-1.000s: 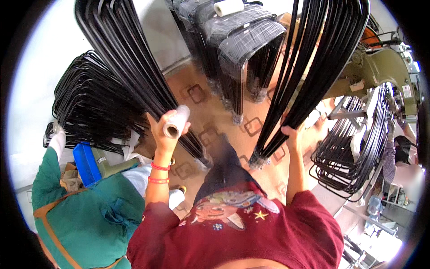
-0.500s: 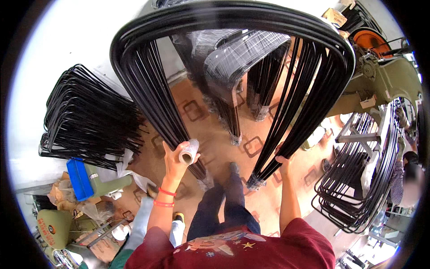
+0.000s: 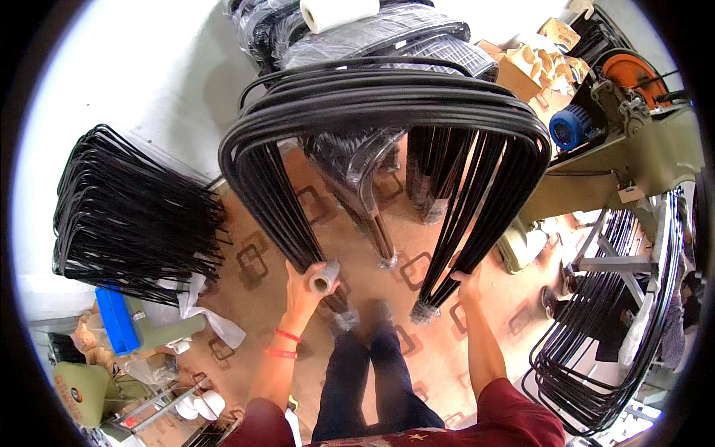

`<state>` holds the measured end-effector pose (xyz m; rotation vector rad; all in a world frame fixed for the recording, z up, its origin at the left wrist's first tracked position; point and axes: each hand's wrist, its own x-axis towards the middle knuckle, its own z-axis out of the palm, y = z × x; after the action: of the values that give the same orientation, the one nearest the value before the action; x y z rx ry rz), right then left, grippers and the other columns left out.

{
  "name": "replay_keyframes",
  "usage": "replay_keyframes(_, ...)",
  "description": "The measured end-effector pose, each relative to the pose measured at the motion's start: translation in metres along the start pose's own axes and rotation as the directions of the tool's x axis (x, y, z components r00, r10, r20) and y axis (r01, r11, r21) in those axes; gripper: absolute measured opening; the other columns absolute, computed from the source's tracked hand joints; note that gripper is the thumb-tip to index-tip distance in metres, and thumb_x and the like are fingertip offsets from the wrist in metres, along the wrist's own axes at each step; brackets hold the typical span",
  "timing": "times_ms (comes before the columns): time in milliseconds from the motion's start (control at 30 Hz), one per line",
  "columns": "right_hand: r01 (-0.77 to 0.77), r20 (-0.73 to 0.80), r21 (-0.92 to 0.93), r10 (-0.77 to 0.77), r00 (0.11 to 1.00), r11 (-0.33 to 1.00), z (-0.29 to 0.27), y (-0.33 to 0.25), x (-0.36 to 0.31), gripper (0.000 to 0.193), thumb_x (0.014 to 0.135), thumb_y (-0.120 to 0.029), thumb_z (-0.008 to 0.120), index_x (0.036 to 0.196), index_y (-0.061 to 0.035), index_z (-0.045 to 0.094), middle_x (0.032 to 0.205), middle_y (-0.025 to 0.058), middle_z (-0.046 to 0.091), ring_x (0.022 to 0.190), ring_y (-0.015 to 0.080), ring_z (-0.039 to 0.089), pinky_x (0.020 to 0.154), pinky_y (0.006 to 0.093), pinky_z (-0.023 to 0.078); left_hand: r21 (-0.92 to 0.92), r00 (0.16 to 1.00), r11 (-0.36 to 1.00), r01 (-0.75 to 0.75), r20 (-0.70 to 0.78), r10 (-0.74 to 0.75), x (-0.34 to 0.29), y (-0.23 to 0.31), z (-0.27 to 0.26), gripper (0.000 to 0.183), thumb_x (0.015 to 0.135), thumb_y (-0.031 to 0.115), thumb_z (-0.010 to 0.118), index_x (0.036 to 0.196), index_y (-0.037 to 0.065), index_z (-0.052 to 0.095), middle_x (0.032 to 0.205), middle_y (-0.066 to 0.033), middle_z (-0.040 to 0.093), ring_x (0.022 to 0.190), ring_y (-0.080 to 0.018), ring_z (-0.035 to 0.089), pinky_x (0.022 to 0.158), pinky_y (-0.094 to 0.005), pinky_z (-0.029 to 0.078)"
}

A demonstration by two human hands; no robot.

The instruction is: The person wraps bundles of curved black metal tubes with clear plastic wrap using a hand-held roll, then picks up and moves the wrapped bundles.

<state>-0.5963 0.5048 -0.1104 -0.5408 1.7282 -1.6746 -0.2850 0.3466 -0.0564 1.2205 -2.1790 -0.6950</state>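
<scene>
A thick bundle of black U-shaped rods (image 3: 387, 112) stands in front of me, its arch up and its two legs running down toward my feet. Clear plastic film wraps both lower ends. My left hand (image 3: 304, 287) is closed around a small roll of clear film (image 3: 323, 280) and presses against the bundle's left leg. Lower down on the right leg, my right hand (image 3: 466, 283) has its fingers wrapped round the rods. Behind the bundle stand more black U-shaped bundles (image 3: 365, 167), partly covered in film and partly hidden by the arch.
A heap of unwrapped black rods (image 3: 134, 216) leans by the white wall at left. A large white roll (image 3: 339, 11) lies on wrapped bundles at the back. Green machinery with a blue motor (image 3: 570, 127) stands at right, near a metal rack of rods (image 3: 588, 372). A blue box (image 3: 117, 319) is at left.
The bundle's arch has dropped in the view and looks farther from me, uncovering the wrapped bundles behind. Both hands keep their hold. Another person's leg at lower left has mostly left the view.
</scene>
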Motion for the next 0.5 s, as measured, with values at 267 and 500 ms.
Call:
replay_keyframes(267, 0.033, -0.008, 0.08, -0.032, 0.999, 0.996, -0.015, 0.055, 0.037, 0.043, 0.05, 0.003, 0.058, 0.092, -0.0014, 0.054, 0.081, 0.0044, 0.058, 0.074, 0.0176, 0.055, 0.072, 0.0307, 0.046, 0.094, 0.995, 0.994, -0.055, 0.085, 0.047, -0.004, -0.026, 0.044, 0.049, 0.053, 0.022, 0.08, 0.096, 0.01, 0.058, 0.091, -0.0122, 0.058, 0.074, -0.0291, 0.052, 0.07, -0.0375, 0.041)
replay_keyframes(500, -0.047, -0.001, -0.015, 0.047, 0.999, 0.999, -0.003, 0.078, 0.091, 0.054, 0.053, 0.011, 0.058, 0.105, -0.0039, 0.05, 0.092, 0.0037, 0.058, 0.088, 0.0183, 0.053, 0.083, 0.0312, 0.042, 0.05, 0.996, 0.999, -0.019, 0.088, 0.014, 0.018, -0.056, 0.067, 0.045, 0.054, 0.023, 0.078, 0.092, 0.009, 0.059, 0.087, -0.0124, 0.058, 0.081, -0.0354, 0.051, 0.074, -0.041, 0.04)
